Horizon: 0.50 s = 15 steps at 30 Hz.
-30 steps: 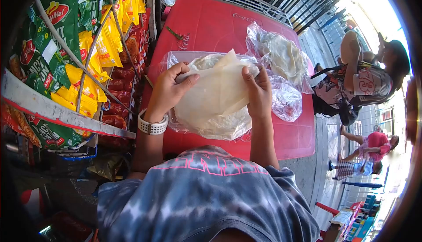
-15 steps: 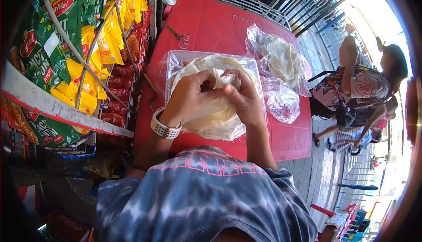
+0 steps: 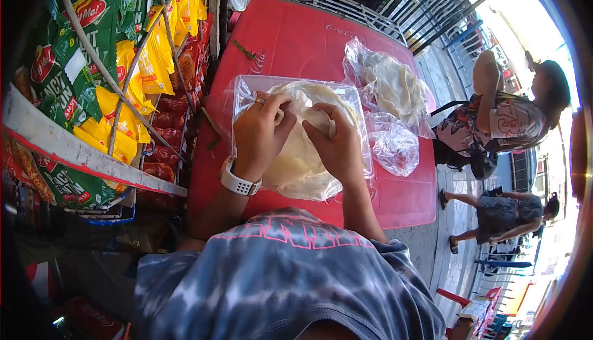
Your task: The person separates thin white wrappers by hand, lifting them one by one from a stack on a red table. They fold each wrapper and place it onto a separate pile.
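A stack of thin, pale round wrappers point(image 3: 290, 167), like spring roll wrappers, lies in a clear plastic tray point(image 3: 242, 93) on the red table. My left hand point(image 3: 259, 139), with a white watch on its wrist, is over the left side of the stack, thumb and fingers closed at the far edge of a wrapper. From the right, my right hand point(image 3: 340, 148) pinches the same sheet, its thumb and forefinger curled on it. The sheet's edge bunches up between both hands. My fingers partly hide where they grip.
Right of the tray on the red table point(image 3: 296, 25) lie a plastic bag of more wrappers point(image 3: 395, 83) and a smaller clear bag point(image 3: 393, 144). Snack packets point(image 3: 92, 25) hang in a wire rack point(image 3: 111, 74) at left. Two people stand or walk beyond the table at right.
My hands have moved apart, the left one to the left, after being fingertip to fingertip. More of the wrapper shows between them. A walking person at right is now more fully visible.
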Motion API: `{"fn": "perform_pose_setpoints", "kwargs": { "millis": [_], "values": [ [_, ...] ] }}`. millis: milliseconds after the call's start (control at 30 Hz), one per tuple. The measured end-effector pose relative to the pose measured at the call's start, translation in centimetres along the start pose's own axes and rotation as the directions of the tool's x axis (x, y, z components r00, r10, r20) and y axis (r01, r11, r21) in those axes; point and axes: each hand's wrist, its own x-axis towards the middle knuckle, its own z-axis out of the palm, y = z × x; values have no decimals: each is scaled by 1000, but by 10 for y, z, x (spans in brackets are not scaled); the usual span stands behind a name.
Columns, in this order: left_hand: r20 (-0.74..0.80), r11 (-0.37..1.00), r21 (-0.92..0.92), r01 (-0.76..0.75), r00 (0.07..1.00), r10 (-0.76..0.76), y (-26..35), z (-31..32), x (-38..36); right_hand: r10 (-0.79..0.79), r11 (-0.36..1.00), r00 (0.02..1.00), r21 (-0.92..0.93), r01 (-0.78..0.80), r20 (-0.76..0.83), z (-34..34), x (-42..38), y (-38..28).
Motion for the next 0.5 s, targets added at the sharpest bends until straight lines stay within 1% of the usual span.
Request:
{"fn": "perform_pose_setpoints", "kwargs": {
  "millis": [33,100,133,200,233,267,300,333,367,433,467,500],
  "values": [
    [5,1000,4,-7,1000,7,-4,1,-2,-21,1000,999,-17,20,-47,1,0,1],
    [34,999,-31,36,999,-35,-8,0,-3,-69,997,988,-53,62,-139,3,1,3],
    [48,997,-47,58,997,-56,-9,-2,-3,-48,999,981,-25,44,-187,4,1,4],
    [151,963,-173,207,972,-182,-10,-4,-1,-1,999,960,34,11,-280,4,1,8],
    [208,931,-229,283,949,-237,-10,-5,0,18,995,957,94,10,-290,5,2,10],
    [242,840,-421,341,935,-258,-8,-3,0,54,981,971,192,-8,-233,6,2,12],
    [281,707,-592,387,921,-270,-4,-1,0,85,957,981,287,-33,-172,6,2,13],
    [323,537,-730,422,906,-272,-2,1,0,111,924,988,377,-63,-108,6,2,14],
    [377,527,-721,450,893,-246,-3,1,0,104,910,994,404,-90,-13,4,1,12],
    [480,508,-697,506,856,-194,-8,-1,-2,147,881,985,440,-172,91,-2,-2,7],
    [485,578,-643,502,852,-199,-13,-3,-3,165,865,976,455,-214,144,-4,-2,4],
    [489,644,-585,493,848,-205,-19,-5,-2,173,839,977,502,-211,122,-5,-2,0]
  ]
}}
